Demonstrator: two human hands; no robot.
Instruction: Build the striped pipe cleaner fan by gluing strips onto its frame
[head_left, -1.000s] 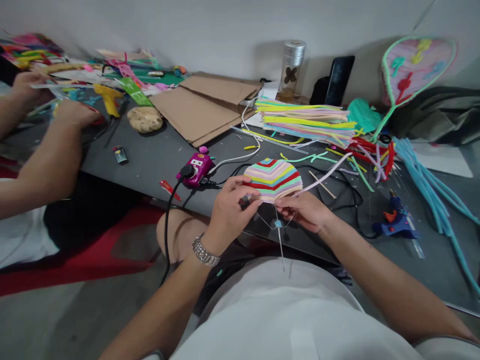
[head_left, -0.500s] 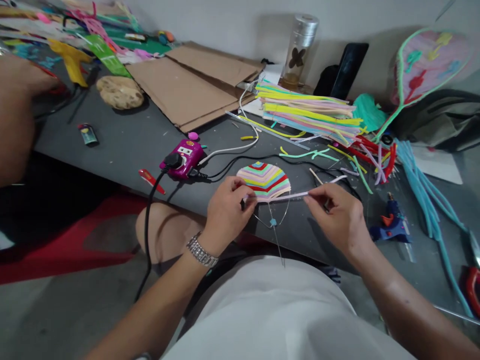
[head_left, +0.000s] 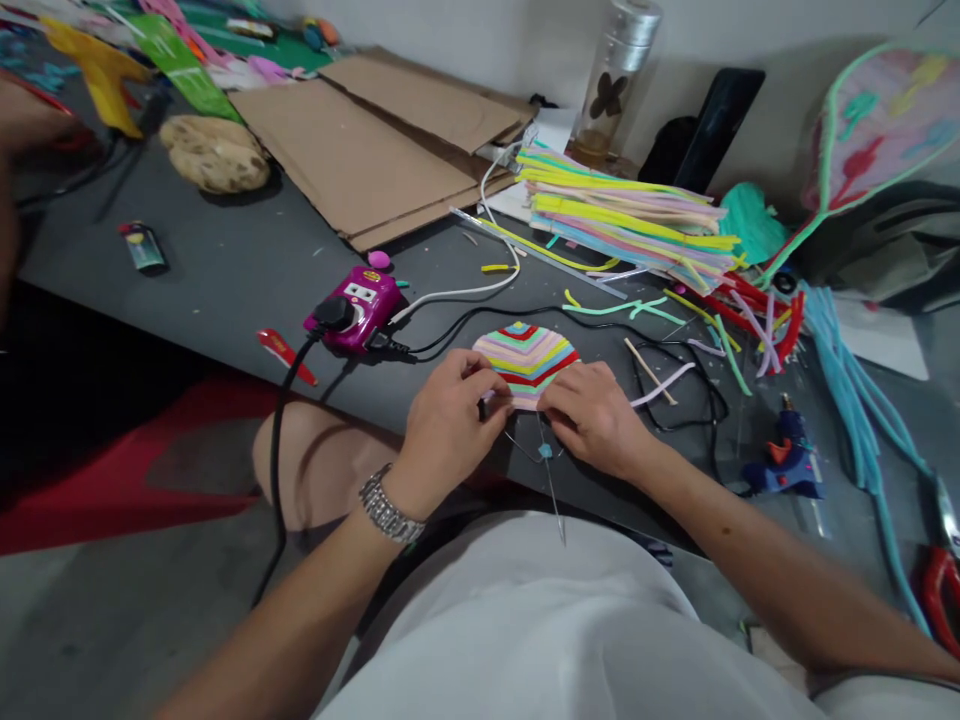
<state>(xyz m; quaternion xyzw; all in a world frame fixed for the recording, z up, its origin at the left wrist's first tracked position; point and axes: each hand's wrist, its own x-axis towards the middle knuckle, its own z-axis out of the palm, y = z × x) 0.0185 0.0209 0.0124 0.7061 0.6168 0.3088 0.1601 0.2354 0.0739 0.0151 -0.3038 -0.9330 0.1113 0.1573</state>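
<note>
A fan-shaped piece (head_left: 526,352) of striped pipe cleaners in several colours lies at the table's front edge, on a thin wire frame (head_left: 553,490) with a small blue knot. At its lower left corner, my left hand (head_left: 454,412) is closed, finger and thumb pinching a lilac pipe cleaner along the edge. My right hand (head_left: 596,415) is closed at the lower right edge, fingertips pressed on the same strip against the striped piece. The free end of the lilac pipe cleaner (head_left: 664,385) sticks out to the right behind this hand. My fingers hide part of the lower edge.
A blue glue gun (head_left: 787,460) and red-handled scissors (head_left: 941,580) lie on the right. Bundled pipe cleaners (head_left: 630,215) sit behind the piece. A purple power socket (head_left: 352,310) with cables, cardboard (head_left: 367,150) and a stone (head_left: 214,153) are leftward. Another person's arm (head_left: 30,120) shows far left.
My right hand has slid left along the lilac strip, from its stretched-out end to the edge of the striped piece. My left hand keeps its place there. The view has shifted slightly.
</note>
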